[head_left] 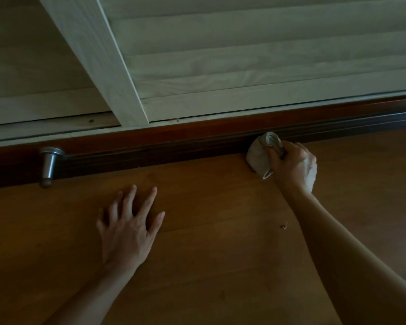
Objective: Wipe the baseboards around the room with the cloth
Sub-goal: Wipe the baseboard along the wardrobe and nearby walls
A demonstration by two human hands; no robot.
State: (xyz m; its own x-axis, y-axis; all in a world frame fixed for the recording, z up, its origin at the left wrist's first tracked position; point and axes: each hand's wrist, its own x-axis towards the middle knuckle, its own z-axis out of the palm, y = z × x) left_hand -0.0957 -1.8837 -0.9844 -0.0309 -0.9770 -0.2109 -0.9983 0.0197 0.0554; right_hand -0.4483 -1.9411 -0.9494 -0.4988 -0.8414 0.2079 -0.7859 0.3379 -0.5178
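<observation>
Your right hand grips the cloth, fingers curled round a bunched wad of it, at 3 o'clock from the middle of the view. The wad's far end touches the dark baseboard, which runs across from 9 o'clock to 2 o'clock. Its underside looks to rest on the wooden floor at the board's foot. Your left hand lies at 8 o'clock, fingers spread and straight, palm down on the floor and holding nothing; it seems to prop you.

The cloth reads as light, soft and limp. It takes whatever shape you squeeze, so it is unlikely to slip from you, though a loose tail can drag; one corner pokes out at the fist's 8 o'clock. Hold it as you do, round the middle of the bunch, with a fat pad left free toward the board at the hand's 11 o'clock. The baseboard seems stiff and grooved along its length, so soft fabric pressed in should fill the grooves. Push with the pad, not your fingertips.

A metal door stop juts from the board at 9 o'clock, well apart from the cloth. It looks rigid, so expect to wrap round it rather than sweep through.
</observation>
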